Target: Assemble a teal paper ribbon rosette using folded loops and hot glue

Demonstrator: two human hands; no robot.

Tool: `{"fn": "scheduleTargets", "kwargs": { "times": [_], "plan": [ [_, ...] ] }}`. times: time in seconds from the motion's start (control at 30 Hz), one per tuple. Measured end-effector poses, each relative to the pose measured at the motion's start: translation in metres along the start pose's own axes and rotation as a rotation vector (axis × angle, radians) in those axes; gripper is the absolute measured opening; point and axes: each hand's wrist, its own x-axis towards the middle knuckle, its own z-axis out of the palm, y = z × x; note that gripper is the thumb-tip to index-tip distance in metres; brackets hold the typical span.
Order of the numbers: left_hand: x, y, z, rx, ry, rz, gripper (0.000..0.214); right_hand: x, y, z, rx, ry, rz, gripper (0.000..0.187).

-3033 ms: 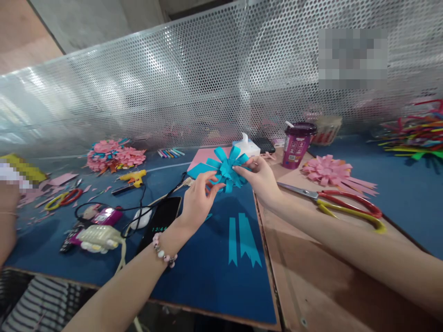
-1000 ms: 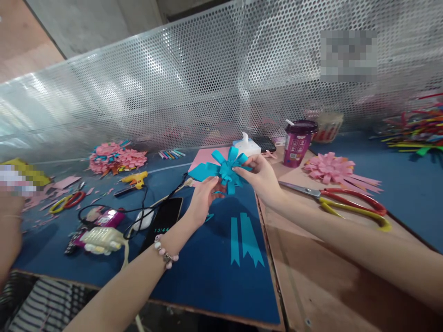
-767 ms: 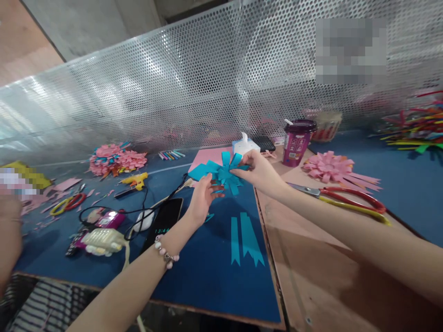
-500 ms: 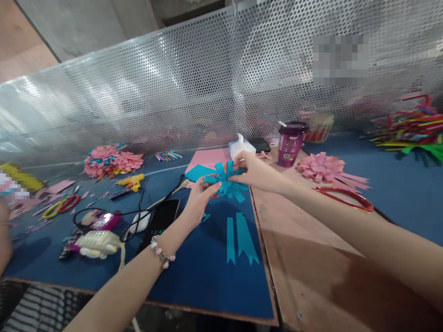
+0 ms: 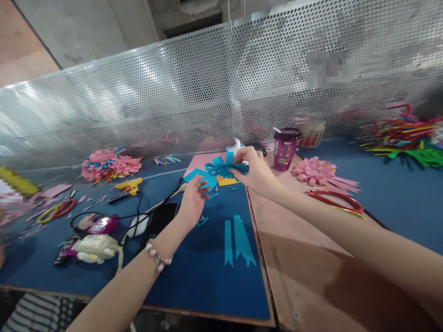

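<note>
A blue paper flower (image 5: pixel 221 168) of looped strips is pinched in my right hand (image 5: pixel 254 170), raised above the table and tilted edge-on. Just left of it and lower, my left hand (image 5: pixel 194 198) is apart from the flower, fingers loosely spread with nothing in them. Behind and under the hands lie a blue paper sheet (image 5: pixel 195 177), pink paper (image 5: pixel 199 161) and an orange piece (image 5: pixel 228 181). Nearer to me, blue paper ribbon tails (image 5: pixel 244 242) with notched ends rest on the dark blue table (image 5: pixel 194 286). Small blue scraps lie beside my left hand.
Left are a yellow glue gun (image 5: pixel 129 186), its cord, a phone (image 5: pixel 161 221), scissors (image 5: pixel 57 211) and pink paper flowers (image 5: pixel 110 163). To the right stand a purple cup (image 5: pixel 286 150), a pink paper rosette (image 5: pixel 314 171) and red-handled scissors (image 5: pixel 335 201). A perforated metal screen (image 5: pixel 194 92) rises behind.
My left hand has let go of the blue flower and drawn slightly left. My right hand has tilted the flower from facing me to edge-on. The view has shifted slightly.
</note>
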Motion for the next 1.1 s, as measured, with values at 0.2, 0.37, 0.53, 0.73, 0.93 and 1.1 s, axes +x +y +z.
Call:
{"fn": "scheduleTargets", "kwargs": {
  "times": [0.2, 0.37, 0.53, 0.73, 0.93, 1.1],
  "plan": [
    [-0.01, 0.007, 0.003, -0.181, -0.25, -0.287, 0.068, -0.017, -0.004, -0.002, -0.049, -0.418, -0.473, 0.015],
    [-0.016, 0.011, 0.007, -0.122, -0.232, -0.204, 0.044, -0.023, 0.001, -0.003, 0.146, -0.556, -0.314, 0.015],
    [-0.013, 0.007, 0.009, -0.08, -0.225, -0.091, 0.048, -0.025, 0.02, -0.002, -0.004, -0.625, -0.374, 0.02],
    [-0.007, -0.003, 0.0, 0.098, -0.173, 0.101, 0.062, -0.033, 0.033, 0.008, 0.048, -0.092, -0.464, 0.045],
    [-0.009, -0.005, -0.003, 0.372, -0.186, 0.216, 0.069, -0.015, 0.011, 0.022, 0.683, -0.054, 0.447, 0.06],
    [-0.015, -0.003, 0.001, 0.433, -0.183, 0.22, 0.069, -0.016, 0.008, 0.029, 0.905, -0.159, 0.676, 0.082]
  ]
}}
